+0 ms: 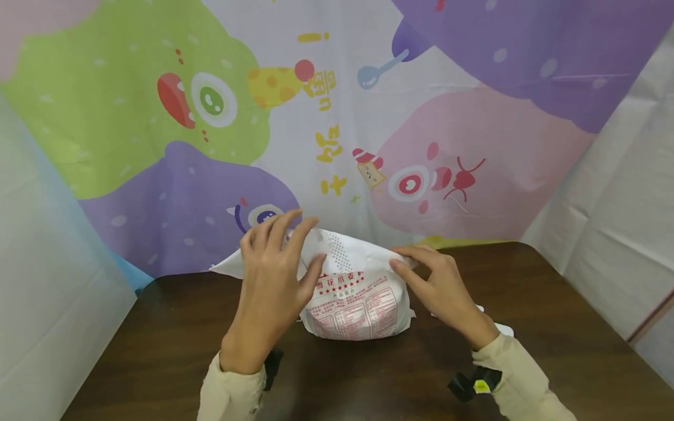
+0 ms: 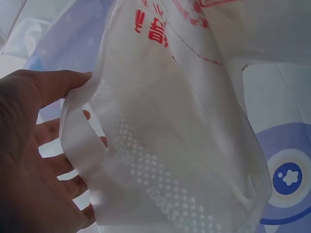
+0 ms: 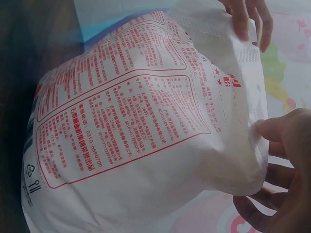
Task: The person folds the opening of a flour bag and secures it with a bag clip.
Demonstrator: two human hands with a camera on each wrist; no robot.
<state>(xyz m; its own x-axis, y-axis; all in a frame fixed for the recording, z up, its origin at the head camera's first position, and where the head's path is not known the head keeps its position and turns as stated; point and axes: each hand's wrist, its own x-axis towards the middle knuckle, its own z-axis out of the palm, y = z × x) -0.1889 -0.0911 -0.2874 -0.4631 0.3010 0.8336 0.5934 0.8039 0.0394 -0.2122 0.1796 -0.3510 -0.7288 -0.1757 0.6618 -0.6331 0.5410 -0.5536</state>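
Observation:
A white flour bag (image 1: pixel 358 316) with red print stands on the table in the head view, its body full and its flattened top raised. My left hand (image 1: pixel 271 275) pinches the top edge on the left side. In the left wrist view, its thumb (image 2: pixel 65 82) lies on the near side and the fingers are behind, beside a cut-out handle slot. My right hand (image 1: pixel 437 286) grips the top's right corner between thumb and fingers. Red text panels cover the bag's side (image 3: pixel 141 116) in the right wrist view.
Beneath the bag is a dark brown wooden table (image 1: pixel 174 345). Behind it hangs a cloth backdrop (image 1: pixel 326 193) with cartoon monsters, and white sheets flank both sides. A small white object (image 1: pixel 504 330) lies partly hidden behind the right forearm.

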